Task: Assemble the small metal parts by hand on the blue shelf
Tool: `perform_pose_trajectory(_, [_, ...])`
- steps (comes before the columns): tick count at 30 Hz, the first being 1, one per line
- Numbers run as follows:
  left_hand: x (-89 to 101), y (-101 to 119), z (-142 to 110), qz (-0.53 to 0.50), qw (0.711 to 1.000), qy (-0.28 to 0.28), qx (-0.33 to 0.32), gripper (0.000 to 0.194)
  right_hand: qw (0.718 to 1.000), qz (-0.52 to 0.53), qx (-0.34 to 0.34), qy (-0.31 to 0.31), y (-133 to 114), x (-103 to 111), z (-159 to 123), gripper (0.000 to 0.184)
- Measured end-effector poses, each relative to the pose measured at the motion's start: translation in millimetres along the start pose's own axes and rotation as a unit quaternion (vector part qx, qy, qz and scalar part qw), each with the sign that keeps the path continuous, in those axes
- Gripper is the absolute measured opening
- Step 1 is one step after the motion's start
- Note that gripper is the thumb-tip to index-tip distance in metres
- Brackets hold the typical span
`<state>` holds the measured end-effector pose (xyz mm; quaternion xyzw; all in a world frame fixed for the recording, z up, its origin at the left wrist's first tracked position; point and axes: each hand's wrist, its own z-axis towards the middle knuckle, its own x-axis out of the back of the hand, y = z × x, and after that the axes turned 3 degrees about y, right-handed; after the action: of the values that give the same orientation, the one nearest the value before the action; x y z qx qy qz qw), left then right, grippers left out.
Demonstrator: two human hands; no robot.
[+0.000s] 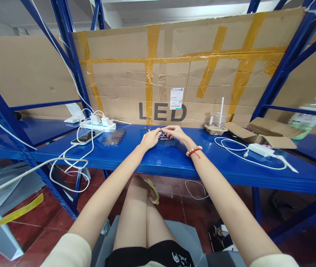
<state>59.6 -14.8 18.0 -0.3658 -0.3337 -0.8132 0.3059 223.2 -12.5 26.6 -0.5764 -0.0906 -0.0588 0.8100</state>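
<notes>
Both my hands meet over the middle of the blue shelf top (pixel 113 157), close to the cardboard at the back. My left hand (pixel 150 138) has its fingers bent together around something small that I cannot make out. Fingertips of my right hand (pixel 174 132) pinch at the same spot, touching or nearly touching the left ones. Just below the fingers lies a small shiny metal piece (pixel 163 138), too small to name. A few tiny bits (pixel 146 129) sit behind my left hand. A beaded bracelet with a red cord (pixel 194 150) is on my right wrist.
To the left are a white power strip (pixel 98 126), a phone (pixel 87 137) and looped white cables (pixel 71 159). On the right stand a plastic cup with a straw (pixel 219 119), an opened cardboard box (pixel 263 129) and a white adapter (pixel 260 150). Blue posts (pixel 74 55) frame the shelf.
</notes>
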Motion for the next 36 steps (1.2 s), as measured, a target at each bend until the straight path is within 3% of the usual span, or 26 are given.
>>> perform_pose_trajectory(17, [3.5, 1.7, -4.6, -0.092, 0.995, -0.020, -0.030, 0.033, 0.999, 0.015, -0.016, 0.025, -8.1, -2.4, -4.4, 0.039])
perform_pose_trajectory(23, [0.9, -0.6, -1.3, -0.047, 0.998, -0.009, -0.031, 0.030, 1.000, 0.005, 0.001, 0.025, 0.3, -2.8, 0.5, 0.041])
perform_pose_trajectory(29, [-3.6, -4.0, 3.7, -0.072, 0.997, 0.020, -0.007, 0.033, 0.999, 0.006, 0.041, -0.004, 4.3, 0.3, 2.2, 0.048])
perform_pose_trajectory(36, [-4.5, -6.3, 2.8, -0.070, 0.998, -0.004, 0.001, 0.031, 0.998, -0.036, 0.057, -0.003, 4.4, 0.5, 2.7, 0.045])
